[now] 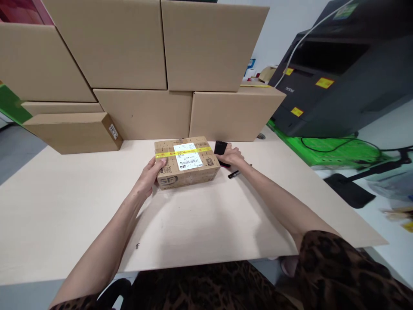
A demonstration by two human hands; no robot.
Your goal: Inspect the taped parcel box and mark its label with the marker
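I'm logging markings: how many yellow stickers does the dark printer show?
3: left sticker beside the white cable, right sticker, lower sticker below the brand name. Others may be hidden.

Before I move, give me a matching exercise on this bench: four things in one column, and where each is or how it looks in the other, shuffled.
Things
1. White label
2. Left hand
3. Large dark machine
4. Black flat object

Places and states
A. Marked with yellow stickers
B. Touched by the right hand
C. On top of the parcel
D. At the parcel's left end, thumb on top

Right pairs: 1-C, 2-D, 3-A, 4-B
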